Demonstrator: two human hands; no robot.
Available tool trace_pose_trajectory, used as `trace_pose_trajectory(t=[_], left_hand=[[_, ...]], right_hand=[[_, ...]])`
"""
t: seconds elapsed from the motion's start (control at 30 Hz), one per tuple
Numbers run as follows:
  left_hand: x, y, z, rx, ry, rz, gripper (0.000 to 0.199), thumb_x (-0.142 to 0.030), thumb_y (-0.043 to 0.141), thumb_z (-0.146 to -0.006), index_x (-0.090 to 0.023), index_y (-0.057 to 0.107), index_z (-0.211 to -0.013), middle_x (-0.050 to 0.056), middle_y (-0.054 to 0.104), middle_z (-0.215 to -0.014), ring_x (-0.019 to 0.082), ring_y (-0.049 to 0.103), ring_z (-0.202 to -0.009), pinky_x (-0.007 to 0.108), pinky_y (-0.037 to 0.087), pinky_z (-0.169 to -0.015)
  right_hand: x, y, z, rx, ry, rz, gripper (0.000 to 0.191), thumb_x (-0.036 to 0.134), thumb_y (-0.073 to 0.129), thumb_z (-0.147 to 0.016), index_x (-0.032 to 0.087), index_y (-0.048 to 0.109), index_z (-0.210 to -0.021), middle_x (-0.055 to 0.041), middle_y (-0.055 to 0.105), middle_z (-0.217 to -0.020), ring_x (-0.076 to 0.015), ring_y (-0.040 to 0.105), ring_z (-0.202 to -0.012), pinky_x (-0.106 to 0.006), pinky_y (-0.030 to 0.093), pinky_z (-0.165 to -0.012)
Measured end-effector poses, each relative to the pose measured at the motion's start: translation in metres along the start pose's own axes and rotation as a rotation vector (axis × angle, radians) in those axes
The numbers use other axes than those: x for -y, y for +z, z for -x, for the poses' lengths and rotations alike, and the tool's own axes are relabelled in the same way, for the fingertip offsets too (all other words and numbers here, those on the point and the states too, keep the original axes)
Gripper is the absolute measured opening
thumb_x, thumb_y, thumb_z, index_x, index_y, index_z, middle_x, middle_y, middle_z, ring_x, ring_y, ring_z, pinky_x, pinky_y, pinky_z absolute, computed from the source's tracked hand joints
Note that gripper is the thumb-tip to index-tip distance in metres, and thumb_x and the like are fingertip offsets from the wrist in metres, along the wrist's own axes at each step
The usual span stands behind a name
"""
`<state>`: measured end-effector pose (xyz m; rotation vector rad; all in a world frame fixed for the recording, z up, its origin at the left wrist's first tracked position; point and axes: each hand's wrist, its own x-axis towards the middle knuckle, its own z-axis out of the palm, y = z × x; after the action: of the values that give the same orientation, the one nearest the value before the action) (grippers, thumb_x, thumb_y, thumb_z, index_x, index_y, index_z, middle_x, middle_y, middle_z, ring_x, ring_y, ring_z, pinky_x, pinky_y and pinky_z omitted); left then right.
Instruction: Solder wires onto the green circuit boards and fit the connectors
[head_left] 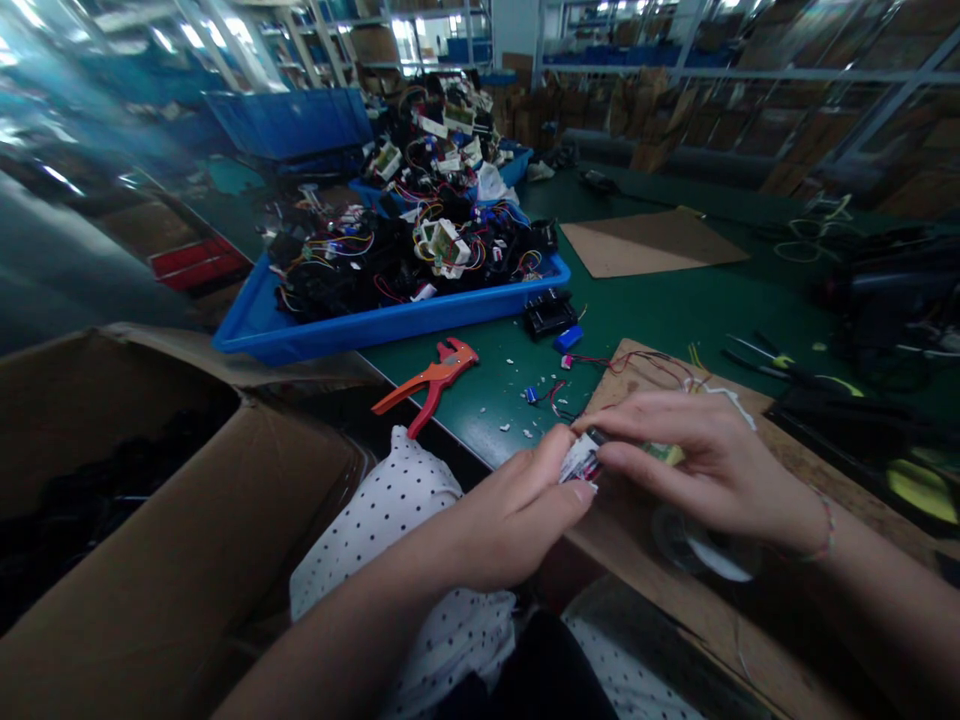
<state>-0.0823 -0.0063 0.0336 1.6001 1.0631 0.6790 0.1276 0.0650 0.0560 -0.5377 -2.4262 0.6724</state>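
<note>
Between both hands is a small white part [579,458] with a dark end and a bit of red; its kind cannot be made out. My left hand [517,515] grips it from the left, thumb and fingers closed on it. From the right, my right hand [697,460] pinches its dark end with thumb and fingertips. Partly behind the right hand shows a green-yellow piece [666,453]. Beneath the hands lies a brown board [637,375] with thin wires across it. Just beyond the hands lie a small blue connector [532,395] and a pink one [567,362] on wires.
Orange-red wire strippers [435,380] lie at the table edge. Behind them, a blue tray [405,328] overflows with wired black parts. A black holder [550,313] and a blue block [568,338] lie beside it. A cardboard box [172,520] stands left; a clear tape roll [705,545] lies under my right hand.
</note>
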Motion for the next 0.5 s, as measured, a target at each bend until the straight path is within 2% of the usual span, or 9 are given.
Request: trace_pose_trajectory(t=[0.27,0.43,0.5], left_hand=[[-0.0032,-0.0018,0.0004,0.034,-0.015,-0.092,0.022,-0.031,0.034,-0.101,-0.018,0.049,-0.111,0.002,0.056,-0.086,0.019,0.051,-0.079,0.034,0.036,-0.071],[0.0004,-0.0014,0.0011,0.015,0.019,-0.142,0.017,-0.025,0.036,-0.097,-0.019,0.051,-0.105,0.007,0.059,-0.104,0.022,0.053,-0.094,0.036,0.039,-0.08],[0.0004,-0.0013,0.0011,0.017,0.013,-0.118,0.017,-0.023,0.038,-0.095,-0.019,0.05,-0.106,0.007,0.059,-0.106,0.022,0.053,-0.094,0.036,0.04,-0.08]], right_hand=[[-0.0008,0.0024,0.0007,0.01,0.007,-0.004,0.029,0.021,0.062,-0.095,0.022,0.07,-0.122,-0.0037,0.075,-0.093,-0.0121,0.067,-0.08,-0.024,0.05,-0.072],[-0.0003,0.0025,0.0012,0.012,0.011,0.007,0.029,0.023,0.061,-0.095,0.023,0.069,-0.123,-0.0037,0.075,-0.095,-0.0127,0.069,-0.082,-0.025,0.051,-0.073],[0.0002,0.002,0.0007,0.013,0.011,0.008,0.029,0.023,0.061,-0.095,0.023,0.07,-0.123,-0.0042,0.076,-0.096,-0.0133,0.069,-0.082,-0.025,0.052,-0.073]])
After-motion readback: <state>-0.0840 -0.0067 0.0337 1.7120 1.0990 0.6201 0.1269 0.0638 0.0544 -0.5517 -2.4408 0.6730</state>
